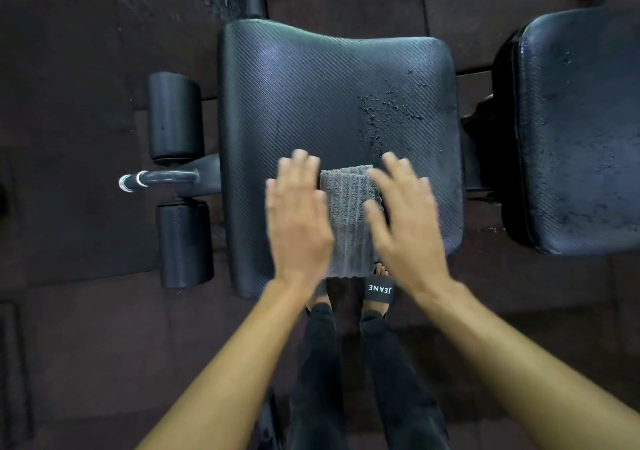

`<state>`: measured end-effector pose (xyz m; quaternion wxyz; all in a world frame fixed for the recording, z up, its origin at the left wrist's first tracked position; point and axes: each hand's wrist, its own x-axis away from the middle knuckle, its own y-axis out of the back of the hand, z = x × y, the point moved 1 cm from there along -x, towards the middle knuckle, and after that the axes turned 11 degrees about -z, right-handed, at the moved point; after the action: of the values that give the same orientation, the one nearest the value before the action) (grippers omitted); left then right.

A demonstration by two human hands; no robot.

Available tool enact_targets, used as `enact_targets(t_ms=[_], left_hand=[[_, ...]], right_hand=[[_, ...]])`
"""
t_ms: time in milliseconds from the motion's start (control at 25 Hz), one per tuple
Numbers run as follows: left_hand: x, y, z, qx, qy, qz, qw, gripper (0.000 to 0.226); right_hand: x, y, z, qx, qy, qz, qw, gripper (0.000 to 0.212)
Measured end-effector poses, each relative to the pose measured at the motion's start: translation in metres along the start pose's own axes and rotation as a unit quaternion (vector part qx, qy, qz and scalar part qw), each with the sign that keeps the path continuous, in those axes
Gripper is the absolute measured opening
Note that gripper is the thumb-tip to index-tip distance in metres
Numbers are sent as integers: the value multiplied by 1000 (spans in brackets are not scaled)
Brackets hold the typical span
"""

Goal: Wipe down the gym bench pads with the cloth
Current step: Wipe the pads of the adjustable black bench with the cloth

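Cloth (349,217) lay on pad (311,96), long axis 12–6; your left hand (298,221) at 9, right hand (405,228) at 3; fingers flat, grasping nothing.

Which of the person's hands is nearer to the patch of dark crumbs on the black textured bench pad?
Right. The right hand lies just below the crumb patch, on the grey ribbed cloth; the left hand sits farther left.

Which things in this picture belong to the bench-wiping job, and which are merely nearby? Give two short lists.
Part of the job:
- grey cloth, lying on the pad
- seat pad, with specks at its right side
- second pad, also specked
- left hand and right hand, flat beside the cloth

Merely nearby:
- two foam rollers
- metal handle bar
- rubber floor
- slide sandal
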<state>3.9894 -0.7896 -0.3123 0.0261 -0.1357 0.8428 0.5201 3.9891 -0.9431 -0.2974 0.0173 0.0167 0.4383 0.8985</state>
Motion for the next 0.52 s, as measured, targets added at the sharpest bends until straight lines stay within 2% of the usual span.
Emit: enact_targets(t_ms=[120, 200, 320, 440, 520], left_hand=[[-25, 6, 49, -17, 91, -24, 995, 48], [-29, 0, 58, -16, 83, -6, 996, 50], [-30, -6, 54, -50, 77, -8, 996, 53], [-39, -11, 48, -85, 38, 10, 996, 54], [-50, -20, 40, -106, -9, 27, 994, 54]], right_hand=[[26, -47, 34, 109, 74, 35, 991, 63], [17, -72, 41, 166, 80, -2, 983, 66], [-34, -86, 43, 176, 113, -36, 977, 60], [-98, -81, 35, 171, 150, -33, 973, 58], [-130, -68, 23, 182, 138, -26, 973, 58]])
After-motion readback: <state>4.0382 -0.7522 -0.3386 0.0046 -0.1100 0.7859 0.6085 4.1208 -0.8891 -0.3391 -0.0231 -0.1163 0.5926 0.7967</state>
